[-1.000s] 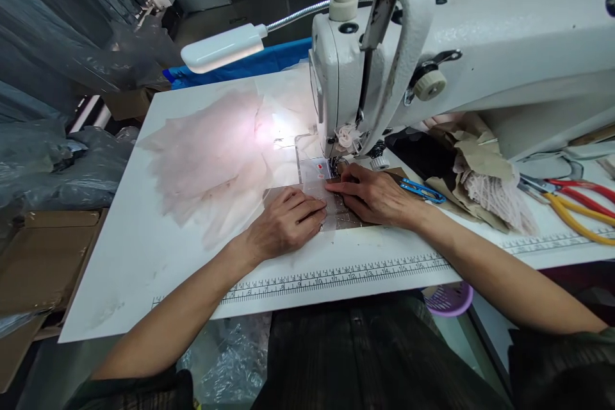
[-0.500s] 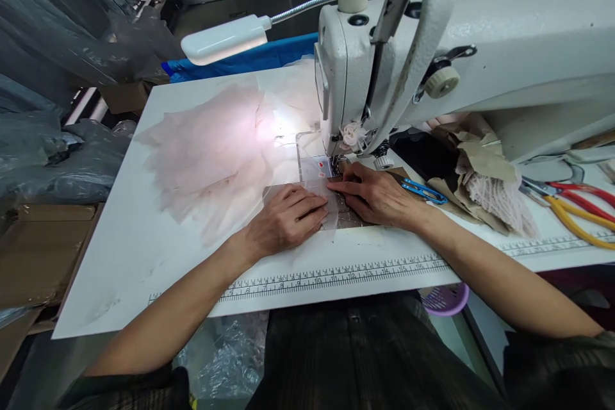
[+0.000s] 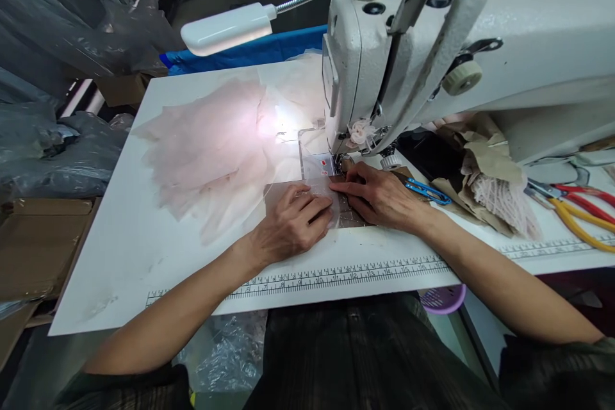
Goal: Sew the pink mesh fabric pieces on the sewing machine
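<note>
Beneath the needle area of a white sewing machine (image 3: pixel 358 83), a small piece of sheer fabric (image 3: pixel 335 213) lies over a brown plate (image 3: pixel 358 216). My left hand (image 3: pixel 295 221) is closed on the fabric's left side, its fingers bent and fingertips down on it. From the right, my right hand (image 3: pixel 384 195) holds the fabric's edge close to the presser foot (image 3: pixel 340 164), index finger pointing left and the other fingers curled. Hidden under the fingers is the exact grip. A pale pink heap of sheer fabric pieces (image 3: pixel 206 141) spreads to the left.
Blue thread snips (image 3: pixel 427 191) lie beside my right wrist. Farther right are red- and yellow-handled tools (image 3: pixel 576 205) and crumpled brown paper (image 3: pixel 494 160) with pale trim. A lamp (image 3: pixel 228 29) overhangs the table. A printed ruler (image 3: pixel 336 278) runs along the front edge.
My left hand's fingers have bent more, with the knuckles raised. My right hand stays by the presser foot. The camera view has shifted slightly, and the machine appears farther right.
</note>
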The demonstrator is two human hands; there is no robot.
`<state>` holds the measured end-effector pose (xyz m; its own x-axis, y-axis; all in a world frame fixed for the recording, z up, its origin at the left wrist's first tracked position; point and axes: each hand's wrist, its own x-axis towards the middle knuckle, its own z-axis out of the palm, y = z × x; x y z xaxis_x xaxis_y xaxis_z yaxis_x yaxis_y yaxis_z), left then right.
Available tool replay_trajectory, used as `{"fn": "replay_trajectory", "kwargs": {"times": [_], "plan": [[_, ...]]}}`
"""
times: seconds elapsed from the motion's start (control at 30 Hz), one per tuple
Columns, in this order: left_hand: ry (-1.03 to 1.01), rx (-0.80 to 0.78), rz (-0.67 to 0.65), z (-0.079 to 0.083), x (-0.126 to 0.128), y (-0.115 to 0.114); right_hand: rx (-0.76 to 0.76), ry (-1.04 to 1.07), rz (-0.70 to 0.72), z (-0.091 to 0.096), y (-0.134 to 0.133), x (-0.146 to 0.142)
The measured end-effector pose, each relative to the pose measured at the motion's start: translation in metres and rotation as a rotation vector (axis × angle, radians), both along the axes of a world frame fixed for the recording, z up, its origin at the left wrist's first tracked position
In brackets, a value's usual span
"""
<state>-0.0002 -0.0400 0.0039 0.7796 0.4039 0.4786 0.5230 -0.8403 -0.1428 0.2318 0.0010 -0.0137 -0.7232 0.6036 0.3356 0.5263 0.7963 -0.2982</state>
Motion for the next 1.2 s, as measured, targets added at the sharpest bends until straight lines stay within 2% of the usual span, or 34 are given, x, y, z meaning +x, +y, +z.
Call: {"fn": "replay_trajectory", "kwargs": {"times": [0.23,0.5,0.7,0.87,0.97,1.1,1.2], "plan": [[0.007,0.049,-0.025,-0.002,0.000,0.001,-0.048,0.022,-0.016,0.000,-0.002,0.001],[-0.019,-0.029,-0.034,-0.002,-0.001,0.000,-0.060,0.056,-0.008,0.002,-0.003,0.003],[-0.025,-0.039,-0.001,-0.003,0.000,-0.001,-0.087,0.022,0.152,0.014,-0.005,0.007],[-0.034,-0.241,-0.011,0.010,-0.005,-0.001,-0.049,-0.018,0.176,0.014,-0.004,0.007],[-0.128,-0.336,-0.005,0.022,-0.012,0.005,-0.035,-0.005,0.186,0.012,-0.004,0.006],[-0.264,-0.221,0.143,0.020,-0.015,0.018,-0.008,-0.016,0.175,0.010,-0.005,0.005],[-0.194,-0.163,0.126,0.008,-0.011,0.024,0.005,-0.031,0.154,0.010,-0.007,0.003]]}}
